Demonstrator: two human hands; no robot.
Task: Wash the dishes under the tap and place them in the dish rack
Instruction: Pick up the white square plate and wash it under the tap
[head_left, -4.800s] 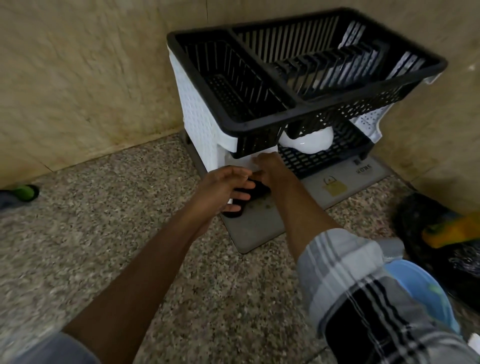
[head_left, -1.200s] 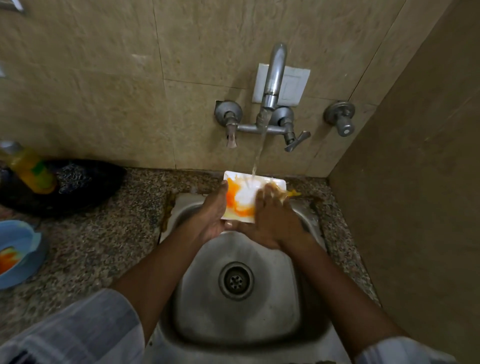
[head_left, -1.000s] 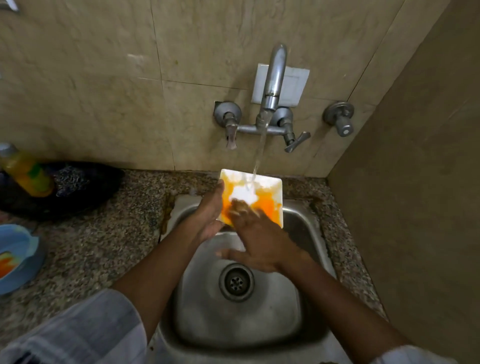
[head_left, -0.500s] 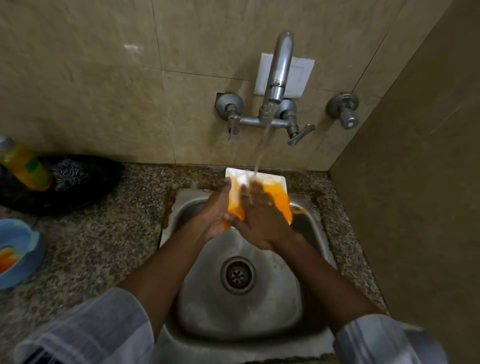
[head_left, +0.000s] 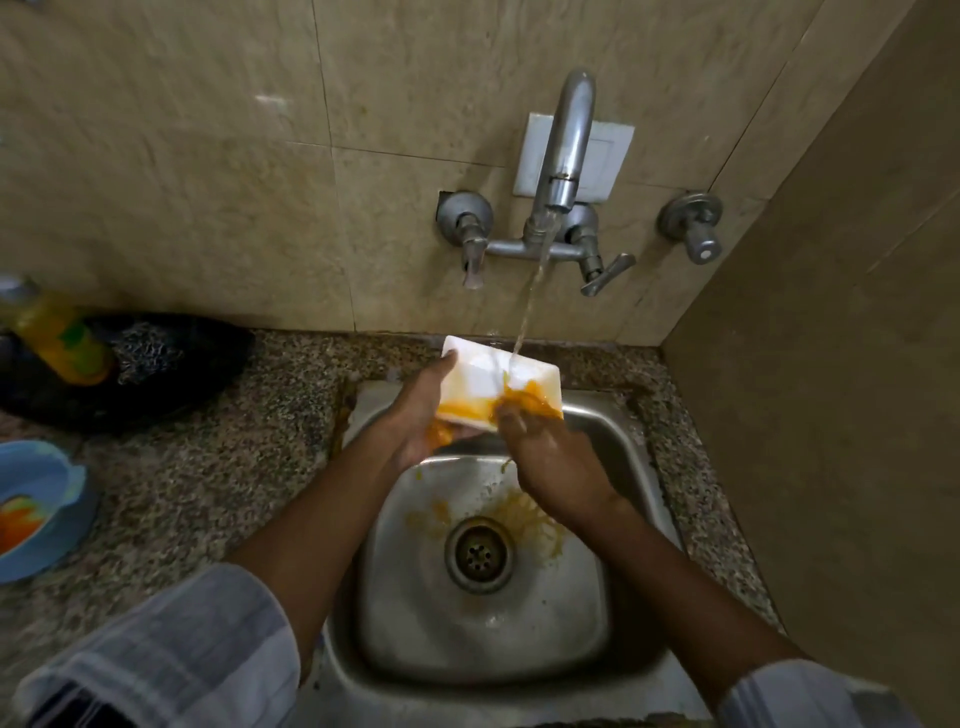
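A white square plate (head_left: 480, 376) smeared with orange sauce is held tilted over the steel sink (head_left: 613, 613), under the water running from the tap (head_left: 563, 156). My left hand (head_left: 415, 415) grips the plate's left edge, thumb on top. My right hand (head_left: 550, 462) rests flat on the plate's lower right part, fingers spread in the orange smear. The upper half of the plate shows white. Orange residue lies around the drain (head_left: 479, 555). The dish rack is out of view.
A blue bowl (head_left: 36, 509) with orange residue sits on the granite counter (head_left: 208, 467) at far left. A yellow bottle (head_left: 57, 338) lies against a black bag (head_left: 156, 364) by the back wall. A side wall (head_left: 831, 415) closes in on the right.
My right hand has slid down the plate toward its lower right edge, wiping sauce away. The plate's top has turned white and orange residue has appeared around the drain.
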